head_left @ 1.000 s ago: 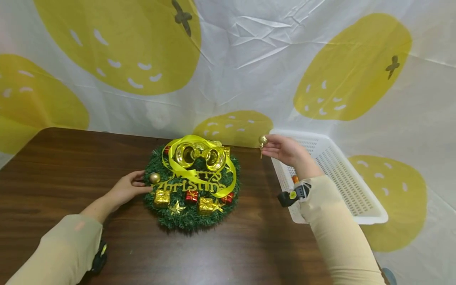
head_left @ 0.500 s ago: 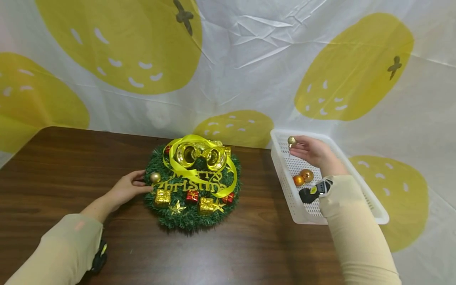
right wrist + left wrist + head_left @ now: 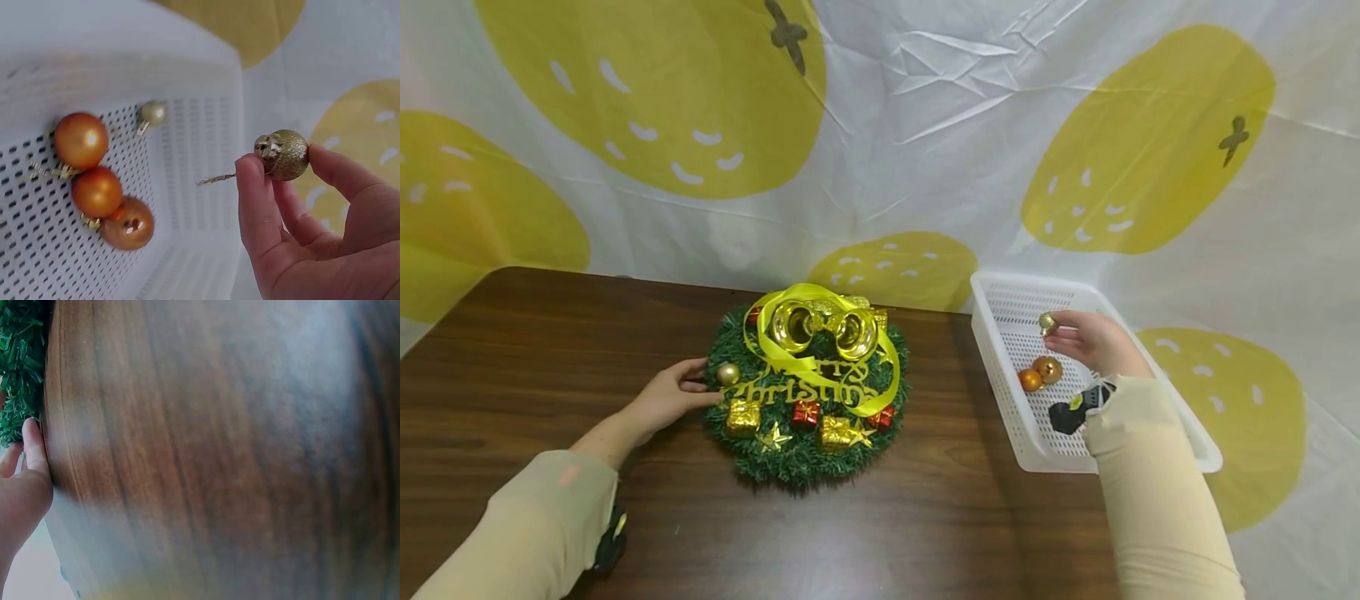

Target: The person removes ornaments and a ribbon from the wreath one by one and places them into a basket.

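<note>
My right hand [image 3: 1101,343] pinches a small glittery gold bauble [image 3: 291,156] between thumb and fingertips. Its metal cap and a thin gold hanging string point away from the palm. In the head view this hand is over the white perforated basket [image 3: 998,408]. My left hand [image 3: 664,397] grips the left edge of a green Christmas wreath [image 3: 805,468], thumb toward the front and some fingertips hidden in the tinsel. The wreath lies on the table, bearing gold bells [image 3: 792,327], a yellow ribbon [image 3: 891,379], gold lettering, small gift boxes and stars. A plain gold ball [image 3: 727,374] sits near my left fingers.
Inside the basket are orange balls [image 3: 81,140], a shiny copper one [image 3: 129,224] and a small pale ball [image 3: 153,113]. The basket stands at the right of the brown wooden table [image 3: 572,333]. Behind hangs a white cloth [image 3: 917,158] with yellow fruit prints.
My right hand has carried the glittery bauble rightward from the basket's left rim, then lower over its inside. The orange and copper balls have come into sight. My left hand and the wreath stay put.
</note>
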### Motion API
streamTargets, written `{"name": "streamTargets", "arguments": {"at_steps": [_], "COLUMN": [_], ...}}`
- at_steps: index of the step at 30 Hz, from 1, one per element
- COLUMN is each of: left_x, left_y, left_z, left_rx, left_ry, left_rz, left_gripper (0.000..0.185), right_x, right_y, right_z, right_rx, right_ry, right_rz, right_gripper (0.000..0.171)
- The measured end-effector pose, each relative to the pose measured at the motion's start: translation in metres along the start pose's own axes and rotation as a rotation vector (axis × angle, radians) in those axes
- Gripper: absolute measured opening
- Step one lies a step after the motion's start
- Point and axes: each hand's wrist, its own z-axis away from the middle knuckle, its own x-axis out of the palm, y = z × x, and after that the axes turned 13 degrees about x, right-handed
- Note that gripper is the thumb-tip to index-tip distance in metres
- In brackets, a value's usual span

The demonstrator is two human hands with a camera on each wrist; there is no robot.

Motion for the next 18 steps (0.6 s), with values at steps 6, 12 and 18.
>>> {"name": "streamTargets", "arguments": {"at_steps": [6,12,18], "left_x": [0.0,0.0,0.0], "left_y": [-0.001,-0.002,-0.003], "left_z": [-0.001,-0.002,-0.002], "left_rx": [-0.001,-0.008,-0.016], "left_ry": [0.0,-0.005,-0.008], "left_rz": [0.001,-0.001,0.001], "left_gripper": [0.082,0.083,0.084], "right_x": [-0.007,-0.008,-0.009], "right_y": [0.005,0.009,0.013], "right_z": [0.0,0.0,-0.002], "right_rx": [0.03,0.028,0.035], "right_ry": [0.051,0.098,0.154], "right_rz": [0.013,0.031,0.033], "right_gripper": [0.029,0.025,0.009]}}
